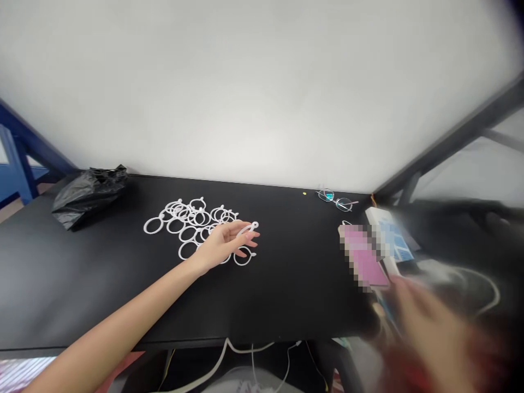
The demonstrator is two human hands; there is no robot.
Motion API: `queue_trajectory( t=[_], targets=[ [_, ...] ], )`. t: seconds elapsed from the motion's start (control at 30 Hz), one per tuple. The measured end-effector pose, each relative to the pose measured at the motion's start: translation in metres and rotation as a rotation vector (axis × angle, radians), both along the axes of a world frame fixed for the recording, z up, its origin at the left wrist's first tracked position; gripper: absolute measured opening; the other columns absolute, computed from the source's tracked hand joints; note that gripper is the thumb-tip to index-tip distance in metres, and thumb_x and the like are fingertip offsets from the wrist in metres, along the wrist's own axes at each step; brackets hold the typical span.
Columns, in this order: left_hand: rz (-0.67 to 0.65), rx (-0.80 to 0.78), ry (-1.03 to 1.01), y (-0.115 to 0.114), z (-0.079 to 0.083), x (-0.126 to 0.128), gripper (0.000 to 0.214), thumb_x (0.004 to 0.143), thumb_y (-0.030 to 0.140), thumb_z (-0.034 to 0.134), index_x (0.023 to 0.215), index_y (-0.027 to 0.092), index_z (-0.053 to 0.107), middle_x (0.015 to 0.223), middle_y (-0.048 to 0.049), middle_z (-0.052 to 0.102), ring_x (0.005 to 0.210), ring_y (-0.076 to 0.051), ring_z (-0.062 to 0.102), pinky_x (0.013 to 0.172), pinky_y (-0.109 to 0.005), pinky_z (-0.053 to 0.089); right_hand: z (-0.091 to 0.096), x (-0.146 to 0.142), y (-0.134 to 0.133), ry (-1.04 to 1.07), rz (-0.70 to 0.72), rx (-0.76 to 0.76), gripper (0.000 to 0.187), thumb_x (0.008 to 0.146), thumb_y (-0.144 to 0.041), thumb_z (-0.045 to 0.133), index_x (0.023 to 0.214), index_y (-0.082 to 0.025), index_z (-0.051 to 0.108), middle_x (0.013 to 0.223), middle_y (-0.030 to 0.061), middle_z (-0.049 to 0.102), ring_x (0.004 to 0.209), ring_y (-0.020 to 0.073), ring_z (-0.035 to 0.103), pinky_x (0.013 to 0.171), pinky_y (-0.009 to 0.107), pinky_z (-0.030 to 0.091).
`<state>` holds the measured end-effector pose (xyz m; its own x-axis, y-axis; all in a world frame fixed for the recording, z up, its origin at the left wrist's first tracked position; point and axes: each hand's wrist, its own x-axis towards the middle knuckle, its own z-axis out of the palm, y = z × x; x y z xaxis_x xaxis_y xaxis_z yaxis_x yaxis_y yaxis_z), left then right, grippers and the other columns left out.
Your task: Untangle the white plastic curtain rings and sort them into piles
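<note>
My left hand [223, 242] is over the right side of a loose pile of white curtain rings [189, 215]. Its thumb and fingers are closed on one white curtain ring [254, 225], whose small eyelet sticks out past the fingertips. Another ring [243, 264] lies flat on the black table [286, 295] just below these fingers. The hand and wrist hide part of the pile. At the right edge of the table, my right hand [429, 322] is smeared by motion. It is near a blurred clear, bag-like thing [446, 275]; whether it grips anything does not show.
A crumpled black plastic bag [90, 194] lies at the left. Eyeglasses [334, 201] rest near the wall. A pink flat object [364, 254], partly pixelated, lies beside a white and blue box [391, 237]. White cables [216, 363] hang below the front edge.
</note>
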<state>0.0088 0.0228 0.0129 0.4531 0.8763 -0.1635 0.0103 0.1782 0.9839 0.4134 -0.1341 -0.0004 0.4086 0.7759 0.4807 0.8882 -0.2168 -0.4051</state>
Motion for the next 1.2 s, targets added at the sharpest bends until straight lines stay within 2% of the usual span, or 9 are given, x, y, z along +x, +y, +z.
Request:
queue_trajectory(
  t=[0.07, 0.27, 0.33, 0.53, 0.73, 0.87, 1.0, 1.2],
  targets=[
    [0.002, -0.002, 0.023, 0.0, -0.002, 0.0, 0.051, 0.084, 0.051, 0.065, 0.12, 0.015, 0.061, 0.115, -0.0131, 0.071, 0.097, -0.025, 0.072, 0.069, -0.03, 0.063, -0.002, 0.001, 0.009, 0.032, 0.043, -0.028, 0.04, 0.088, -0.051, 0.052, 0.102, -0.018, 0.071, 0.107, 0.0144, 0.073, 0.1, 0.0328, 0.069, 0.093, 0.047, 0.052],
    [0.007, 0.021, 0.086, -0.003, -0.002, 0.0, 0.053, 0.086, 0.054, 0.062, 0.124, 0.018, 0.061, 0.117, -0.012, 0.07, 0.099, -0.026, 0.071, 0.071, -0.032, 0.064, -0.021, 0.017, 0.041, 0.089, 0.245, -0.122, 0.047, 0.093, -0.049, 0.047, 0.124, -0.018, 0.062, 0.139, 0.0157, 0.055, 0.131, 0.0302, 0.051, 0.111, 0.05, 0.038],
    [0.017, 0.027, 0.112, -0.002, -0.001, 0.0, 0.054, 0.086, 0.055, 0.061, 0.125, 0.019, 0.061, 0.118, -0.0122, 0.07, 0.1, -0.027, 0.071, 0.071, -0.033, 0.064, -0.029, 0.022, 0.048, 0.131, 0.249, -0.153, 0.052, 0.094, -0.051, 0.044, 0.128, -0.016, 0.059, 0.144, 0.0177, 0.049, 0.136, 0.0308, 0.046, 0.115, 0.052, 0.033],
    [0.013, 0.013, 0.155, -0.001, -0.001, 0.004, 0.058, 0.084, 0.059, 0.061, 0.126, 0.019, 0.061, 0.118, -0.0125, 0.07, 0.101, -0.029, 0.07, 0.072, -0.036, 0.064, -0.035, 0.028, 0.058, 0.247, 0.249, -0.198, 0.055, 0.097, -0.053, 0.038, 0.137, -0.019, 0.053, 0.146, 0.015, 0.049, 0.139, 0.0293, 0.041, 0.117, 0.052, 0.03],
    [0.037, -0.014, 0.184, -0.001, -0.003, 0.004, 0.06, 0.082, 0.061, 0.063, 0.126, 0.02, 0.062, 0.117, -0.0116, 0.07, 0.098, -0.028, 0.071, 0.073, -0.036, 0.064, -0.03, 0.023, 0.056, 0.223, 0.24, -0.266, 0.057, 0.097, -0.052, 0.038, 0.139, -0.016, 0.053, 0.151, 0.0158, 0.042, 0.142, 0.0297, 0.037, 0.119, 0.051, 0.026],
    [0.055, -0.03, 0.188, -0.001, -0.002, 0.005, 0.063, 0.08, 0.062, 0.064, 0.125, 0.019, 0.062, 0.117, -0.0126, 0.07, 0.096, -0.028, 0.071, 0.072, -0.035, 0.064, -0.03, 0.02, 0.055, 0.205, 0.239, -0.276, 0.055, 0.097, -0.051, 0.039, 0.138, -0.018, 0.054, 0.151, 0.0152, 0.041, 0.142, 0.0299, 0.036, 0.119, 0.052, 0.025],
    [0.089, -0.032, 0.188, -0.002, 0.0, 0.006, 0.063, 0.079, 0.062, 0.065, 0.125, 0.019, 0.063, 0.115, -0.0123, 0.071, 0.096, -0.028, 0.071, 0.071, -0.033, 0.063, -0.032, 0.02, 0.056, 0.185, 0.236, -0.285, 0.057, 0.096, -0.052, 0.039, 0.136, -0.014, 0.056, 0.152, 0.0171, 0.04, 0.142, 0.0311, 0.036, 0.119, 0.052, 0.026],
    [0.02, -0.042, 0.207, -0.001, -0.002, 0.002, 0.06, 0.083, 0.061, 0.061, 0.129, 0.022, 0.059, 0.12, -0.0098, 0.069, 0.1, -0.026, 0.07, 0.076, -0.032, 0.062, -0.029, 0.02, 0.056, 0.185, 0.252, -0.25, 0.054, 0.097, -0.049, 0.039, 0.137, -0.015, 0.055, 0.149, 0.0165, 0.044, 0.141, 0.0306, 0.039, 0.118, 0.052, 0.028]
  ],
)
